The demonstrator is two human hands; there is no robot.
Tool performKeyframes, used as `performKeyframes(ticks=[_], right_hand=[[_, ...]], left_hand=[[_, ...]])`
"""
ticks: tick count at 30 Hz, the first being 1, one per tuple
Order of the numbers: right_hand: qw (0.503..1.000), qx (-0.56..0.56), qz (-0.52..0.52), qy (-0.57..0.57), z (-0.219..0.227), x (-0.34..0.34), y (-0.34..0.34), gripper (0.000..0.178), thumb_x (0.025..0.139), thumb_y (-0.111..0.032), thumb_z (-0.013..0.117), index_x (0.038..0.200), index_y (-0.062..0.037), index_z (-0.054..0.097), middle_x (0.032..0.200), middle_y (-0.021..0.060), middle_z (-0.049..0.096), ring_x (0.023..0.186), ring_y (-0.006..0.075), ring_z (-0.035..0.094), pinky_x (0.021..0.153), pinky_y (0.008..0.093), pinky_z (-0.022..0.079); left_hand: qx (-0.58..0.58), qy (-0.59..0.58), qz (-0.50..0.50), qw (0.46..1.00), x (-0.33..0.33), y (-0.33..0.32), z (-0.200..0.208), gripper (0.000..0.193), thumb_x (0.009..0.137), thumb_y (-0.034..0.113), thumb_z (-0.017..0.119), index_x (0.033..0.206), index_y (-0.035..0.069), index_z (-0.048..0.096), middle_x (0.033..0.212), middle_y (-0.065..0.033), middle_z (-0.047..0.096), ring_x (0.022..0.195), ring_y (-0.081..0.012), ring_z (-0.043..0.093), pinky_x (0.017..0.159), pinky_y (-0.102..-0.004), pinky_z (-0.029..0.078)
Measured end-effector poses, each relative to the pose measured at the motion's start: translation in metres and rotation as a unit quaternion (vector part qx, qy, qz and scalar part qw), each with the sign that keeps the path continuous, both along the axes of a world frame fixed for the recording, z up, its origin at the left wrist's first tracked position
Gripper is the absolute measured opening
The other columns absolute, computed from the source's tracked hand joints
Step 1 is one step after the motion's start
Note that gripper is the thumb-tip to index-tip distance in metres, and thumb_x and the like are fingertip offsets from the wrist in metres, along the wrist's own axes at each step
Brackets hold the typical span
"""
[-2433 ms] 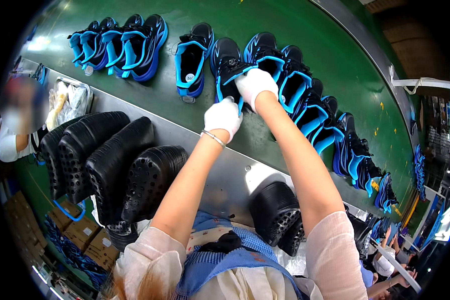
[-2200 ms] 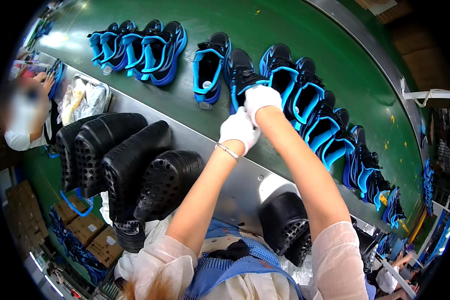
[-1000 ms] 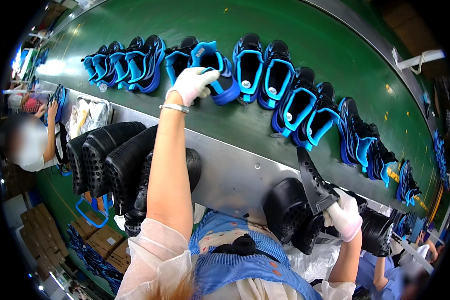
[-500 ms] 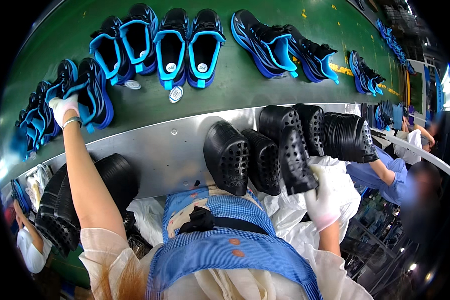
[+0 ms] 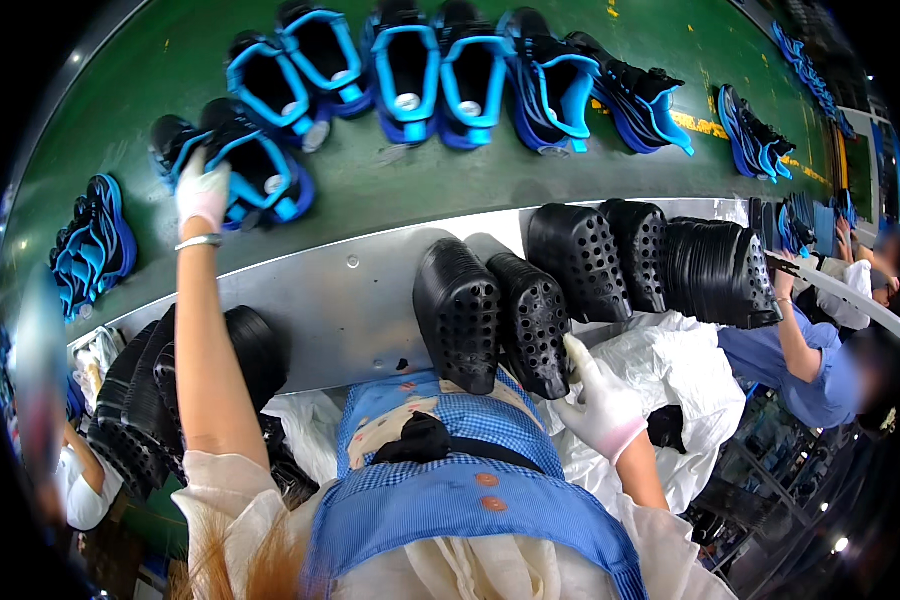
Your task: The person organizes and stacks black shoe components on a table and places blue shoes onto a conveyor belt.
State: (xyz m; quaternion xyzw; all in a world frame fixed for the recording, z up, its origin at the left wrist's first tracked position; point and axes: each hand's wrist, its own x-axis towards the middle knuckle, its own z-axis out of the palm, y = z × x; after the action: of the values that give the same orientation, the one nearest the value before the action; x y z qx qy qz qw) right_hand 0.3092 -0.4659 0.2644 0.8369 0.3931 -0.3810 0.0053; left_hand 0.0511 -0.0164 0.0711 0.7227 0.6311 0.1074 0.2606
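My left hand point(image 5: 202, 195), in a white glove, reaches across to the green surface and grips the heel collar of a black sneaker point(image 5: 175, 140) with bright blue lining. Against it on the right lies a matching sneaker point(image 5: 288, 188). My right hand point(image 5: 605, 402), also gloved, is beside a stack of black perforated shoe-shaped inserts point(image 5: 533, 325). Its fingers are spread, with the tips at the stack's lower right edge. Another such stack point(image 5: 458, 315) stands just left of that one.
More sneakers point(image 5: 406, 75) form a row along the green surface point(image 5: 370, 180). Further insert stacks point(image 5: 580, 260) stand right on the metal ledge point(image 5: 340, 300); others point(image 5: 135, 410) lie near my left forearm. A white plastic bag point(image 5: 685, 380) lies right. A co-worker in blue point(image 5: 820, 375) is at far right.
My left hand and the sneaker pair have shifted right, and the row is closer together. The insert that my right hand held now appears to be on the stack, with my fingers spread beside it.
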Motion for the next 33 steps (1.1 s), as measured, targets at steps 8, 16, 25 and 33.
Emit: performKeyframes(ticks=[8,16,25,33], right_hand=[[1.0,-0.001,-0.025,0.012,0.011,0.002,-0.006,0.068,0.074,-0.014,0.067,0.138,-0.0155,0.043,0.095,0.0123,0.064,0.077,0.0282,0.064,0.069,0.0372,0.053],[0.975,0.186,0.1,-0.067,0.019,0.015,0.056,0.034,0.079,-0.007,0.063,0.113,-0.0084,0.062,0.083,0.0089,0.063,0.069,0.0267,0.063,0.064,0.0349,0.052],[0.918,0.22,0.325,-0.057,-0.108,-0.069,0.302,0.03,0.086,-0.011,0.055,0.113,0.0005,0.05,0.099,0.019,0.059,0.096,0.0342,0.061,0.079,0.0402,0.052],[0.903,0.075,0.402,-0.131,-0.143,-0.107,0.376,0.02,0.084,-0.015,0.059,0.097,-0.0054,0.07,0.096,0.0165,0.07,0.09,0.0313,0.068,0.075,0.0392,0.055]], left_hand=[[-0.054,-0.076,-0.073,0.993,0.112,-0.083,0.023,0.048,0.077,0.03,0.063,0.114,-0.001,0.057,0.109,-0.0255,0.062,0.103,-0.0416,0.059,0.09,-0.0412,0.047],[0.001,-0.216,0.004,0.976,0.067,-0.107,0.066,0.02,0.085,0.017,0.056,0.1,0.01,0.067,0.079,-0.015,0.066,0.072,-0.0257,0.066,0.07,-0.0316,0.051],[-0.093,-0.181,0.099,0.974,0.063,-0.139,0.004,0.064,0.086,0.024,0.056,0.142,0.004,0.031,0.108,-0.0253,0.06,0.083,-0.0384,0.065,0.076,-0.0414,0.053],[-0.175,-0.274,0.197,0.925,0.064,-0.143,-0.016,0.06,0.089,0.022,0.048,0.143,0.004,0.032,0.106,-0.0256,0.057,0.088,-0.0378,0.062,0.078,-0.0438,0.05]])
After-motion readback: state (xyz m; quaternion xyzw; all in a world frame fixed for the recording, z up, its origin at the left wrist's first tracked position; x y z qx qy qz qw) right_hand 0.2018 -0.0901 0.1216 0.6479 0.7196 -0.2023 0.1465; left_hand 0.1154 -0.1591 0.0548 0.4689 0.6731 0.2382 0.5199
